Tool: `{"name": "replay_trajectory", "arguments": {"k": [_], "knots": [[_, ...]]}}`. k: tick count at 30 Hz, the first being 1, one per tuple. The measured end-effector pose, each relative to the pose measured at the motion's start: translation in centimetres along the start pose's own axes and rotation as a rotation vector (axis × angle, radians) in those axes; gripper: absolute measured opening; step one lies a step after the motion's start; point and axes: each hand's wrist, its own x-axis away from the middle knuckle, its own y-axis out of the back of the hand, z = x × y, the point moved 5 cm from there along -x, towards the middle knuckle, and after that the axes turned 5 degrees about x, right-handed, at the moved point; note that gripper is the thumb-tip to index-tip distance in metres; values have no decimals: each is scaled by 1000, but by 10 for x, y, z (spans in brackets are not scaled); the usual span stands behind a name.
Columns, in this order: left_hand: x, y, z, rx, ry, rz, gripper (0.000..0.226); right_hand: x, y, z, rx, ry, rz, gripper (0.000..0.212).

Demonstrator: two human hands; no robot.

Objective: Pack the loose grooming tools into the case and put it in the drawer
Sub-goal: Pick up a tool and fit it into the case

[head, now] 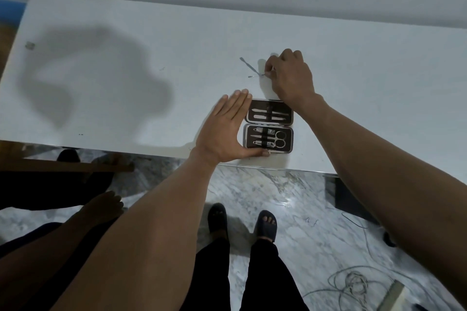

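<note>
Beside open case (268,126), left hand (223,131)

Tangled cable (353,283) on marble floor (290,197); perhaps tape (29,45) on table (126,33).

Dark case (268,126) open flat, tools strapped inside; two thin metal tools (250,68) crossed beyond it.

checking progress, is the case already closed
No, the case lies open flat on the table, both halves showing tools, while the right hand pinches loose tools beyond it.
</note>
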Motion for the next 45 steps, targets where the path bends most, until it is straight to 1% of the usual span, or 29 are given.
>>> {"name": "replay_trajectory", "arguments": {"k": [2, 5, 7, 9, 12, 16, 19, 22, 24, 28, 31, 34, 37, 40, 42, 45], "knots": [[0, 1, -1, -3, 4, 10, 138, 1, -4, 3, 97, 20, 8, 19], [0, 1, 0, -2, 4, 12, 138, 2, -6, 9, 215, 33, 44, 35], [-1, 1, 0, 5, 2, 6, 138, 3, -5, 12, 253, 35, 62, 42], [-1, 1, -1, 6, 3, 12, 138, 5, -5, 13, 271, 37, 77, 45], [-1, 0, -1, 9, 7, 14, 138, 9, -5, 10, 264, 20, 96, 42], [-1, 1, -1, 3, 6, 15, 137, 9, -2, 3, 182, 4, 114, 24], [-1, 1, -1, 1, 4, 19, 136, 8, 3, 4, 208, 34, 145, 25], [-2, 1, -1, 5, 7, 22, 137, 9, 5, 14, 354, 110, 194, 36], [-2, 1, -1, 7, 11, 24, 138, 8, 5, 20, 447, 188, 208, 39], [-2, 2, -2, -4, 15, 42, 140, 6, 6, 24, 543, 344, 224, 32], [-2, 2, -1, -13, 15, 45, 140, 3, 7, 26, 583, 401, 238, 30], [-2, 1, -1, -18, 17, 46, 139, -2, 7, 26, 565, 403, 281, 29], [-3, 2, -1, -10, 13, 37, 139, -6, 7, 24, 494, 385, 326, 31], [-3, 2, -1, -3, 16, 42, 140, -6, 9, 20, 417, 369, 338, 31], [-3, 1, -1, 3, 19, 37, 140, -5, 12, 18, 359, 356, 331, 26], [-3, 2, 0, 5, 13, 36, 140, -1, 18, 12, 275, 330, 314, 12]]}}
